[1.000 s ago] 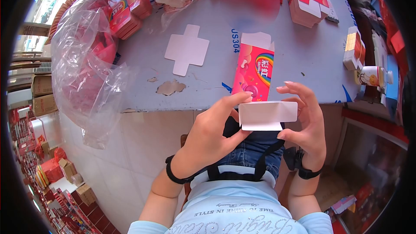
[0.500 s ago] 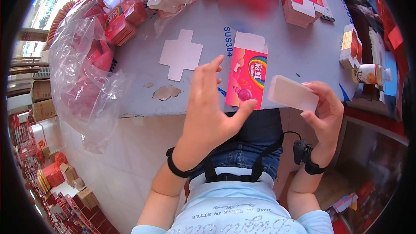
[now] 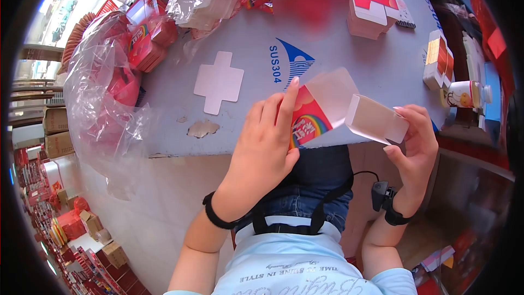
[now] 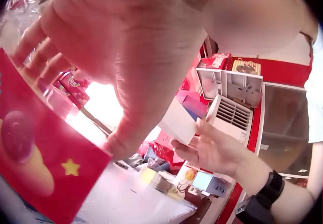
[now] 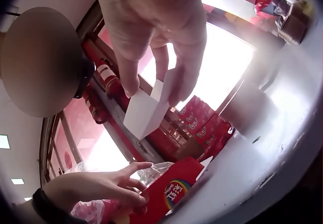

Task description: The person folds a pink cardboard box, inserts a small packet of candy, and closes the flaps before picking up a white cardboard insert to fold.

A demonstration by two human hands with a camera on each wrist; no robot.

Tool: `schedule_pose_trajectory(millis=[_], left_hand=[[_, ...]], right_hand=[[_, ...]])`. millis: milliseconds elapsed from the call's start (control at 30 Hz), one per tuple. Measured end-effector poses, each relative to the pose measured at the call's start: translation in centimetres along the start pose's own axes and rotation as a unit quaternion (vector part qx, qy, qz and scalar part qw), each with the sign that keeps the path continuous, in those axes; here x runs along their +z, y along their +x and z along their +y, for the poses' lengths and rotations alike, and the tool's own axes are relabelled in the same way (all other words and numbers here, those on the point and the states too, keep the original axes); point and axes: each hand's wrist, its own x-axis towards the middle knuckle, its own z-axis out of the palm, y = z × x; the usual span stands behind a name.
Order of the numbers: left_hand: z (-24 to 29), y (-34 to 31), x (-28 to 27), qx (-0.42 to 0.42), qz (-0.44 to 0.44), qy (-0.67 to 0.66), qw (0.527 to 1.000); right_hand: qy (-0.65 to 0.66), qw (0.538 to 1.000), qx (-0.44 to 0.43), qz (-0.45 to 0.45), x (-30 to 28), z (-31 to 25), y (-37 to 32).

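The red box (image 3: 312, 117), printed with a rainbow and with 1 pale flap at its far end, slants in your left hand (image 3: 259, 150) at the near edge of the table (image 3: 169, 125). You grip it between thumb and fingers. Your right hand (image 3: 417, 145) pinches the small white carton (image 3: 376, 119), fingers narrowed on its end, just beside the flap. Beyond both hands you have bare tabletop; 1 cross-shaped card (image 3: 219, 82) lies flat to the left.
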Motion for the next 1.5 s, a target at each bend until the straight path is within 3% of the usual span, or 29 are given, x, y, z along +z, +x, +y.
schedule_pose_trajectory(millis=[67,133,400,667,800,900,1000,1167,1400,1500], left_hand=[[0.0,-0.9,-0.7,0.042,-0.008,-0.03,0.999],[-0.6,-1.6,-0.4,0.057,0.014,-0.048,0.997],[-0.5,-2.1,0.2,0.131,0.081,-0.067,0.986],[-0.7,-2.8,1.7,0.146,0.179,-0.075,0.97],[-0.1,-3.2,2.2,0.118,0.183,-0.079,0.973],[-0.3,-3.4,3.8,0.117,0.238,-0.077,0.961],[-0.5,-3.5,5.2,0.154,0.341,-0.088,0.923],[-0.4,-4.0,5.3,0.145,0.337,-0.066,0.928],[-0.9,-4.3,6.0,0.151,0.353,-0.087,0.919],[-1.6,-4.4,6.8,0.153,0.352,-0.14,0.913]], right_hand=[[-0.016,1.0,0.0,0.006,-0.2,-1.2,0.2],[-0.147,0.985,-0.08,-0.052,-0.3,-2.3,0.6],[-0.225,0.962,-0.115,-0.1,2.3,-5.4,0.9],[-0.291,0.94,-0.173,0.042,2.9,-7.6,-2.7],[-0.264,0.959,-0.104,-0.019,4.5,-8.8,-3.5],[-0.342,0.922,-0.172,-0.054,5.4,-9.0,-3.1],[-0.361,0.922,-0.114,-0.083,7.1,-9.4,-3.3],[-0.41,0.898,-0.036,-0.155,8.6,-9.0,-3.6],[-0.355,0.913,-0.058,-0.193,7.7,-9.5,-3.0],[-0.385,0.893,-0.03,-0.233,7.8,-9.5,-2.8]])
